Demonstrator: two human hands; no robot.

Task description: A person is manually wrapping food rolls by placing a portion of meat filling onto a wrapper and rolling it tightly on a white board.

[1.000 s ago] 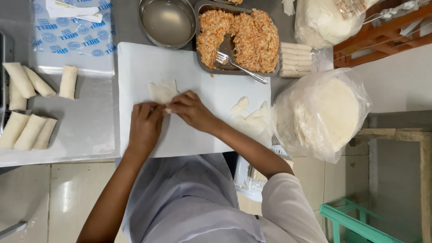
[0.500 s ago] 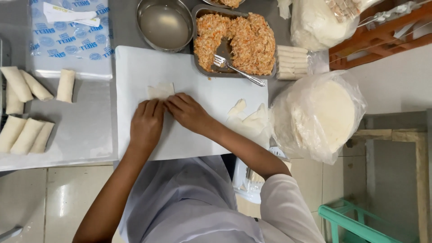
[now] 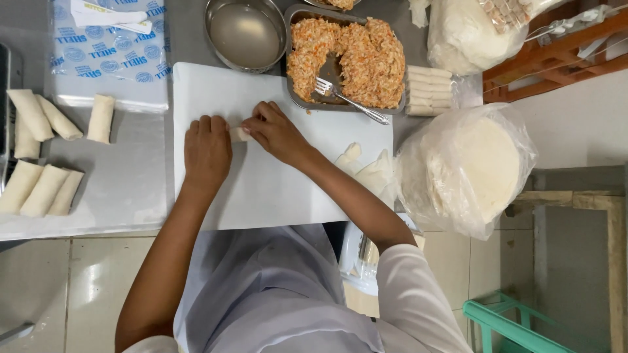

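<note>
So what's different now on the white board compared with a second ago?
The flat wrapper showing above the hands is gone: it has been rolled up, and only a small end of the roll shows between the left hand and right hand, both pressed on it. The filling tray, fork and finished rolls stayed put.

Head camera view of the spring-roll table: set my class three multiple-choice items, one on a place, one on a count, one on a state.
1. Where does the fork lie?
A. in the tray of filling
B. in the round metal bowl
C. on the white board

2. How many finished rolls lie in the nearer group at far left?
A. one
B. three
C. six

3. What are the left hand and right hand doing?
A. hanging idle
B. both pressing on a roll on the board
C. gripping the fork

Answers: 1 A, its tines rest among the shredded filling; 2 B, three lie side by side; 3 B, both hands meet on the roll.
</note>
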